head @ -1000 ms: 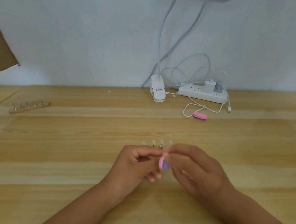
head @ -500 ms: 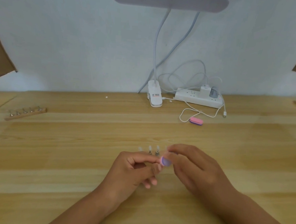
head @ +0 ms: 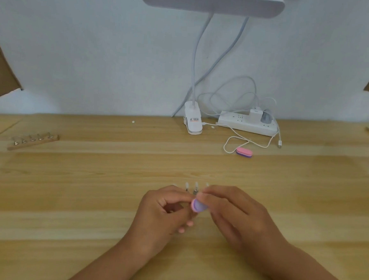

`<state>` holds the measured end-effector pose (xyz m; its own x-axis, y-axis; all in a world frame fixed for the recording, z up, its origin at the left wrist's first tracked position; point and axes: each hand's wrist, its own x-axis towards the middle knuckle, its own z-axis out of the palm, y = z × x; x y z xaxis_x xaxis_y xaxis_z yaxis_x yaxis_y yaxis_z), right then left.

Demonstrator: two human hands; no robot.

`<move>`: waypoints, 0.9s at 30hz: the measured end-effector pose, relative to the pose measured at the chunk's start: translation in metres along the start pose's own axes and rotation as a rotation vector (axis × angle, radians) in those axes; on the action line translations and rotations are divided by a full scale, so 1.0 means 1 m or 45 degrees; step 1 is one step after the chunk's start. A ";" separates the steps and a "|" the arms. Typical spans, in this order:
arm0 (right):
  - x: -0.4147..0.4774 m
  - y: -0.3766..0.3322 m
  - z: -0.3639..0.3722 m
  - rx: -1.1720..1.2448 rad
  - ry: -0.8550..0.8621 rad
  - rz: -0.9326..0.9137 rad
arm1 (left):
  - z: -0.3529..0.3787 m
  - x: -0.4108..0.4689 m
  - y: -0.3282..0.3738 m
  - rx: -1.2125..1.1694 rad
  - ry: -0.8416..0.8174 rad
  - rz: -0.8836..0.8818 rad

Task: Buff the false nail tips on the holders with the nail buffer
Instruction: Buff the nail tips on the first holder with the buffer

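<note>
While the left hand [head: 162, 211] pinches a small holder, the right hand [head: 235, 215] has its fingers clamped on an oval pink-and-purple foam nail buffer [head: 199, 206] over the pale wooden counter [head: 91, 188].

Pink-and-purple nail buffer [head: 199, 205] tilted just before upright clear nail tips [head: 196, 186] on holders (partly hidden).

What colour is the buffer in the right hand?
Purple face with a pink edge, on the nail buffer in the right hand; head view.
</note>
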<state>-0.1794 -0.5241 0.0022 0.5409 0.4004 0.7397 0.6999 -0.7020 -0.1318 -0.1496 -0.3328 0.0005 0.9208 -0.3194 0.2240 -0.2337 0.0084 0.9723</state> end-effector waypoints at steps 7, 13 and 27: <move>-0.003 0.013 -0.003 -0.062 0.014 0.046 | 0.001 0.000 -0.001 0.077 0.041 0.067; -0.003 0.010 0.004 -0.030 0.098 0.070 | -0.001 0.002 -0.003 0.109 0.088 0.077; -0.005 0.000 0.004 -0.033 0.032 -0.008 | -0.001 -0.001 0.000 0.186 0.036 0.159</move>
<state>-0.1802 -0.5239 -0.0045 0.5244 0.3902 0.7568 0.6909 -0.7145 -0.1104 -0.1501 -0.3319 0.0004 0.8898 -0.2975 0.3462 -0.3876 -0.0918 0.9173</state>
